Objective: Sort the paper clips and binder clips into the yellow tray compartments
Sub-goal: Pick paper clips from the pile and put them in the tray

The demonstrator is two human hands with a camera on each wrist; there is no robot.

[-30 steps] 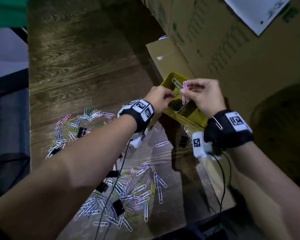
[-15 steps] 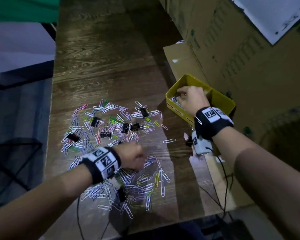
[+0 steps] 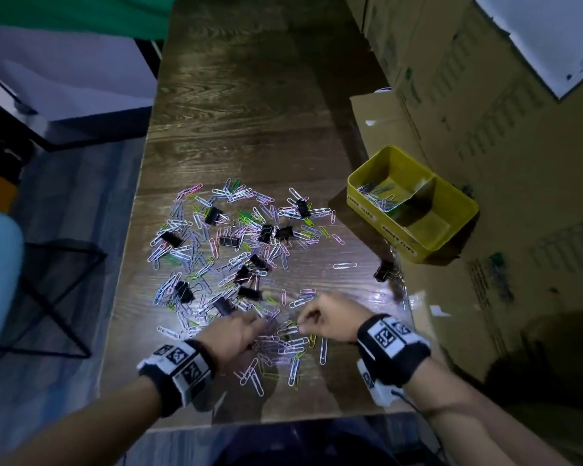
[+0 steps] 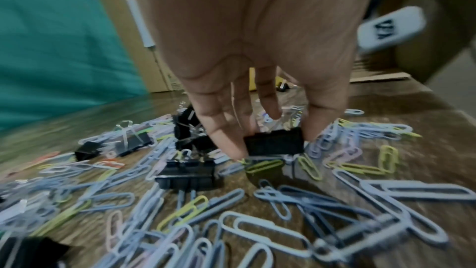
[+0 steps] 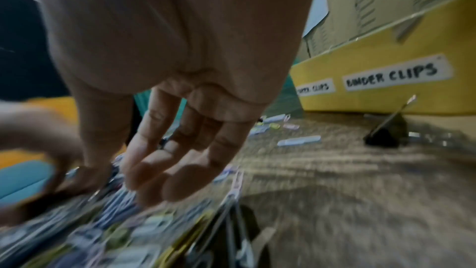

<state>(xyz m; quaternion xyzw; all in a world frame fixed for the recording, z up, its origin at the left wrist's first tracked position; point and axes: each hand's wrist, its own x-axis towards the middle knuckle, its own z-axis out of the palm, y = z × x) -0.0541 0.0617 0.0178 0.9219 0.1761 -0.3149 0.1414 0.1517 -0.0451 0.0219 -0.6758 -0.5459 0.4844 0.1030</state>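
Loose paper clips and black binder clips lie mixed in one spread on the table; we are mid-sort, at a pick-up step. The tray stands well apart at the table's right edge: its far compartment holds a small bunch of paper clips, the near one, labelled for binder clips, looks bare. One binder clip sits alone near the tray. Our left hand is down in the near part of the spread, thumb and fingertips pinching a binder clip by its ends. Our right hand hovers just beside it over the clips, fingers loosely curled; its wrist view is too blurred to tell whether it has hold of anything. Next, in our judgement: lift clear without dragging tangled paper clips, carry to the near compartment.
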